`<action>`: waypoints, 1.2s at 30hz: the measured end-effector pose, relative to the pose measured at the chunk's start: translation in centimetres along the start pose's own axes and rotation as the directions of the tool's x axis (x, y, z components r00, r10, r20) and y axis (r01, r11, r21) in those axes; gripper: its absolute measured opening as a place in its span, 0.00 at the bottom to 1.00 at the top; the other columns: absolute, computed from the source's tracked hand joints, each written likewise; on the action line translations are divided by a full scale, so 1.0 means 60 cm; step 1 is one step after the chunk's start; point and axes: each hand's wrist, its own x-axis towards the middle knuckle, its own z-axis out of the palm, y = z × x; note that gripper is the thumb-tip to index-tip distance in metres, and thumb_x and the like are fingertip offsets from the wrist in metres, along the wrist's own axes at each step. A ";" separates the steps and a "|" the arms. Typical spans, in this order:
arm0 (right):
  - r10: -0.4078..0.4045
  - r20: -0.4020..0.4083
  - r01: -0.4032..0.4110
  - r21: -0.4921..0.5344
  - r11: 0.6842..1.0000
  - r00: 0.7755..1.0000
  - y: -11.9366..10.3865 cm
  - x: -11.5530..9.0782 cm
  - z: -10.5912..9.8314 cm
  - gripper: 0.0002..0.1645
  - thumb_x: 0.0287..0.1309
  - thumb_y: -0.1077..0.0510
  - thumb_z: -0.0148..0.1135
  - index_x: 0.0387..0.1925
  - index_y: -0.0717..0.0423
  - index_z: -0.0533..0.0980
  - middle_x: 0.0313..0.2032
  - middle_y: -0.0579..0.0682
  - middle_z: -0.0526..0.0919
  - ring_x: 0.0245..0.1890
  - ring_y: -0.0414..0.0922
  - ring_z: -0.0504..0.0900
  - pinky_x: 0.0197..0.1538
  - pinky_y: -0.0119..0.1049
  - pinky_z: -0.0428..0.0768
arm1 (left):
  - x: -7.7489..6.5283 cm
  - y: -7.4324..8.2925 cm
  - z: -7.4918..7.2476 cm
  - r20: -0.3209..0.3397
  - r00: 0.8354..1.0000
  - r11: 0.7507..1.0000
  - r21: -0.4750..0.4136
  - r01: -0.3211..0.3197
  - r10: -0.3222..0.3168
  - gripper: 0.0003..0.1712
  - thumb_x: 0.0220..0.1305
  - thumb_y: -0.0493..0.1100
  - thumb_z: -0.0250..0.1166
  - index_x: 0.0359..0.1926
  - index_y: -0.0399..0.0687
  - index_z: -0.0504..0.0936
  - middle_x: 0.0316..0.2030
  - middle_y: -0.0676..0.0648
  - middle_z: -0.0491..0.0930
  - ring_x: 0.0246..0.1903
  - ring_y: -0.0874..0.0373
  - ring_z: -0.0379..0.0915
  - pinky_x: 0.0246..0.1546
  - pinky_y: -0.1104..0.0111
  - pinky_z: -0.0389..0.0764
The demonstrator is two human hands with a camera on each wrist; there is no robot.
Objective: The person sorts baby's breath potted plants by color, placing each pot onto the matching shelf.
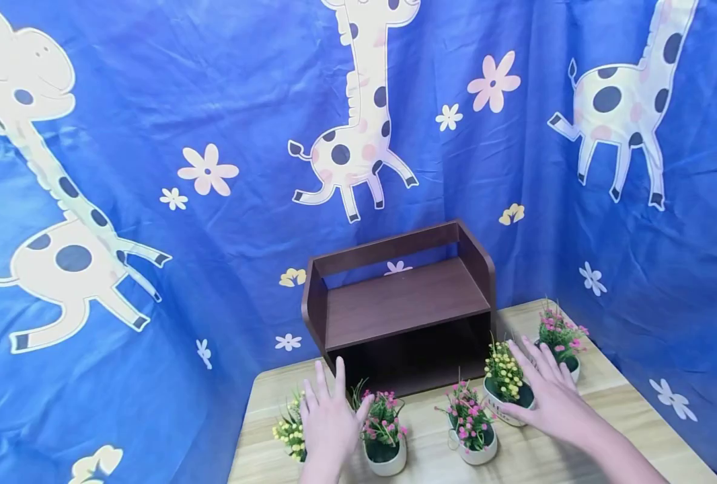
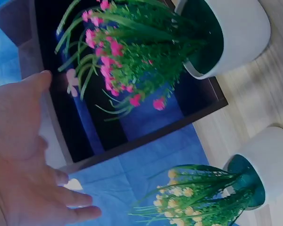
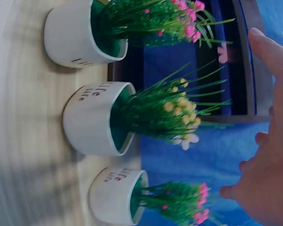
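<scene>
Left hand (image 1: 332,427) spread, gripping nothing, near left yellow plant (image 1: 290,430) and left pink plant (image 1: 384,430). Right hand (image 1: 551,400) spread, also empty, near right yellow plant (image 1: 505,376), between middle pink plant (image 1: 472,423) and rightmost pink plant (image 1: 559,336). All potted, on tabletop (image 1: 428,464).

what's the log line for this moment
left hand: spread, empty; right hand: spread, empty; potted plants: pink and yellow flowers, on table; shelf: on table
</scene>
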 end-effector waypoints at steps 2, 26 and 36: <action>0.003 -0.010 -0.003 0.033 0.999 1.000 0.012 -0.003 0.004 0.72 0.46 0.29 0.73 0.81 0.38 0.40 0.81 0.54 0.40 0.78 0.70 0.38 0.67 0.81 0.35 | 0.010 -0.006 0.004 -0.035 0.999 0.999 -0.034 0.005 -0.006 0.63 0.58 0.78 0.58 0.81 0.50 0.43 0.79 0.35 0.46 0.74 0.29 0.53 0.70 0.37 0.62; 0.171 0.015 -0.170 0.214 0.962 0.985 0.112 -0.045 0.079 0.85 0.38 0.36 0.81 0.80 0.49 0.31 0.76 0.72 0.45 0.65 0.78 0.61 0.57 0.76 0.67 | 0.141 -0.045 0.016 -0.029 0.981 0.770 -0.624 0.131 -0.190 0.66 0.53 0.65 0.74 0.78 0.37 0.48 0.73 0.35 0.63 0.66 0.38 0.70 0.68 0.46 0.70; 0.200 -0.018 -0.189 0.265 0.946 0.980 0.134 -0.039 0.128 0.81 0.39 0.46 0.83 0.81 0.52 0.35 0.73 0.74 0.51 0.65 0.77 0.62 0.60 0.75 0.65 | 0.169 -0.047 0.022 -0.064 0.982 0.752 -0.652 0.096 -0.181 0.57 0.58 0.58 0.74 0.79 0.53 0.51 0.68 0.38 0.70 0.65 0.41 0.72 0.64 0.46 0.73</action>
